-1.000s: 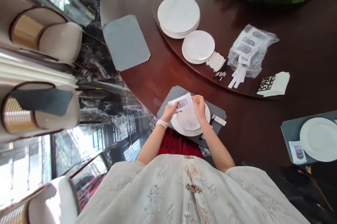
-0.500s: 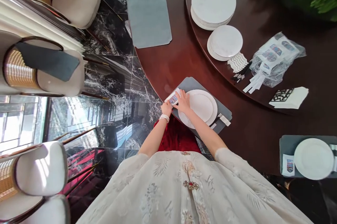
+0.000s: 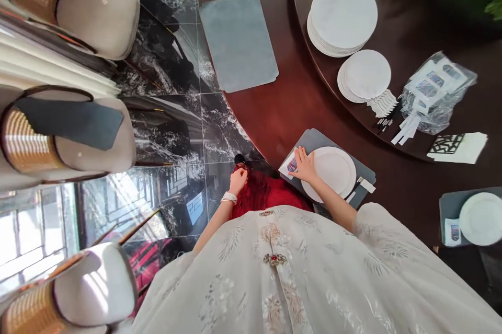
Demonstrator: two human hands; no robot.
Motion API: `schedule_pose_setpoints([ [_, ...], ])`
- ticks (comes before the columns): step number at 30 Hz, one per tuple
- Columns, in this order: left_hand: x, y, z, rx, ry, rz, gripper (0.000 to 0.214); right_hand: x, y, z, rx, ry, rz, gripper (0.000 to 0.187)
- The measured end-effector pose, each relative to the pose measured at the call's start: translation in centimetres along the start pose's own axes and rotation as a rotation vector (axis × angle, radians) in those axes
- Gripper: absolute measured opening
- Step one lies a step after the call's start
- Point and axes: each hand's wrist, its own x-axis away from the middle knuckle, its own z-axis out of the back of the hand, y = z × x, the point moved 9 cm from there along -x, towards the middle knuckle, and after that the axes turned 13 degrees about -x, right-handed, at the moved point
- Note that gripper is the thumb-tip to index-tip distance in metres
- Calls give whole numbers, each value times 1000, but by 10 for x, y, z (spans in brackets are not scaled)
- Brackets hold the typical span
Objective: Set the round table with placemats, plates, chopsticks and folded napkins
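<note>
Right of centre, the right hand lies outspread on a printed packet beside the laid plates, left hand curled, with stacked plates apparently still undistributed.

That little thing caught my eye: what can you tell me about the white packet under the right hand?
The packet is white and flat, papery by its look, with a small purplish-blue print too blurred to read. It lies slanted on the left end of the grey placemat, beside the white plate. The right hand rests over part of it, hiding the plate side.
</note>
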Motion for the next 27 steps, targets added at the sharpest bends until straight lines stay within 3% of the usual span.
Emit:
schedule_pose_setpoints([
  [3,-34,-7,73,-110,-8,-82,20,-27,7,27,-64,21,-101,107],
  [5,-69,10,122,-168,5,-151,18,-68,20,77,-133,179,-172,95],
  [8,-134,77,180,-226,29,-310,18,-150,46,173,-191,451,-243,84],
  [11,-195,179,213,-229,41,-520,19,-232,78,237,-223,494,-354,89],
  [15,-251,309,229,-196,-24,-689,18,-296,103,262,-246,511,-479,99],
  [18,-282,388,231,-116,-155,-698,18,-312,102,257,-278,531,-479,98],
  [23,-337,516,213,54,-445,-611,25,-322,91,257,-350,536,-539,98],
  [25,-366,570,210,87,-450,-576,30,-328,84,264,-377,538,-565,98],
  [27,-400,617,213,119,-370,-524,32,-337,77,270,-402,536,-596,98],
])
